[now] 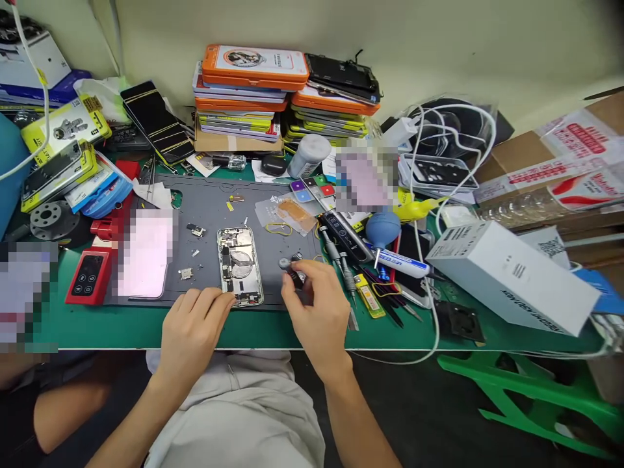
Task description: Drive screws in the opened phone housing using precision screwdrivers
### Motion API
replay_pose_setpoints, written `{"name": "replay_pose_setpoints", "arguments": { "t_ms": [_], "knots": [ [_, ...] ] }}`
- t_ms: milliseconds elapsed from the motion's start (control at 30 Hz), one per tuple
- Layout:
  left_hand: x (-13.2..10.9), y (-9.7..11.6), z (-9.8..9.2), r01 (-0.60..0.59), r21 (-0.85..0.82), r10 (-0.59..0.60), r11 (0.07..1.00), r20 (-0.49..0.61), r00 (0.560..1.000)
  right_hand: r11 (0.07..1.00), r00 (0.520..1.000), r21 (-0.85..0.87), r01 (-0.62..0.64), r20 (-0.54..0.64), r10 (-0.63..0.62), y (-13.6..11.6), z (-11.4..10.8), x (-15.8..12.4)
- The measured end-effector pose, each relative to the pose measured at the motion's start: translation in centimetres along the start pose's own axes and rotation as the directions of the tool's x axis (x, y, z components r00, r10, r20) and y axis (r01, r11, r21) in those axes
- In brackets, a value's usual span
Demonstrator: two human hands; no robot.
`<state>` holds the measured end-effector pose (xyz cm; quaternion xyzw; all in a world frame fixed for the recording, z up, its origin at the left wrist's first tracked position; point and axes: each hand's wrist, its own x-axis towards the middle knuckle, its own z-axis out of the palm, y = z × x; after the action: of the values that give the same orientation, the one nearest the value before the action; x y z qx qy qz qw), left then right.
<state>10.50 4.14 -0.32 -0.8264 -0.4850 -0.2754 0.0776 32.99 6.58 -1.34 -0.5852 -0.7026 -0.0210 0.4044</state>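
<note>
An opened phone (242, 267) lies on the grey work mat, its inner parts and a round coil bared. At its lower left corner my left hand (195, 328) is closed, fingertips gripping the frame's edge. To the right of the phone, my right hand (319, 315) pinches a small dark piece with a grey round end (285, 264); the fingers partly cover it, and its kind is unclear. Small loose phone parts (186, 273) and a little metal-and-black module (196, 229) lie left of the phone. A clear sheet with an orange patch (296, 214) is above my right hand.
Screwdrivers (347, 273), a blue air blower (383, 229) and a pen-shaped tool (344, 235) crowd the right. A white box (511, 276) stands farther right. Stacked orange cases (253, 77) line the back. A red device (88, 274) sits left; another person's arm (73, 409) is below.
</note>
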Motion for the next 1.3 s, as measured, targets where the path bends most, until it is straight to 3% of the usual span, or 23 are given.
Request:
{"name": "replay_pose_setpoints", "arguments": {
  "t_ms": [133, 300, 433, 633, 767, 867, 933, 1000, 1100, 1200, 1300],
  "knots": [
    [-0.1, -0.2, 0.6, -0.001, -0.003, 0.001, 1.0, -0.009, 1.0, 0.978, 0.999, 0.208, 0.018, -0.044, -0.009, 0.0, -0.5, -0.3],
    [0.1, -0.3, 0.3, 0.009, -0.028, -0.009, 1.0, 0.011, 1.0, 0.965, 1.0, 0.262, -0.021, -0.011, 0.025, -0.3, -0.6, -0.5],
    [0.2, -0.5, -0.3, -0.036, -0.009, 0.036, 0.999, 0.018, 0.999, 0.964, 1.0, 0.265, -0.003, 0.001, 0.003, -0.1, -0.5, -0.5],
    [0.6, -1.1, -0.4, -0.111, 0.022, 0.11, 0.994, 0.045, 0.993, 0.974, 0.985, 0.148, 0.171, -0.044, -0.167, 0.2, -0.7, -0.3],
    [0.7, -1.3, -0.1, -0.131, 0.046, 0.129, 0.99, 0.042, 0.991, 0.978, 0.988, 0.141, 0.153, -0.036, -0.149, 0.3, -0.8, -0.4],
    [0.5, -1.2, 0.4, -0.077, 0.002, 0.077, 0.997, 0.023, 0.997, 0.979, 0.992, 0.163, 0.124, -0.023, -0.122, 0.3, -0.7, -0.7],
    [0.3, -1.1, 0.4, 0.065, -0.15, -0.066, 0.987, -0.001, 0.998, 0.973, 0.996, 0.219, 0.075, -0.056, -0.064, 0.3, -0.5, -1.1],
    [0.0, -1.0, 0.2, 0.279, -0.395, -0.308, 0.875, -0.012, 0.951, 0.953, 0.993, 0.303, 0.027, -0.118, 0.009, 0.4, -0.2, -1.5],
    [-0.3, -0.7, -0.6, 0.48, -0.731, -0.619, 0.486, 0.1, 0.779, 0.926, 0.986, 0.377, -0.024, -0.144, 0.085, 0.8, 0.3, -2.1],
    [-0.3, -0.3, -1.2, 0.511, -0.858, -0.657, 0.058, 0.353, 0.667, 0.927, 0.992, 0.37, -0.058, -0.086, 0.097, 1.3, 0.6, -2.2],
    [-0.4, 0.2, -1.0, 0.542, -0.815, -0.561, -0.205, 0.551, 0.618, 0.927, 0.993, 0.371, -0.052, -0.083, 0.089, 1.4, 0.7, -2.1]
  ]
}}
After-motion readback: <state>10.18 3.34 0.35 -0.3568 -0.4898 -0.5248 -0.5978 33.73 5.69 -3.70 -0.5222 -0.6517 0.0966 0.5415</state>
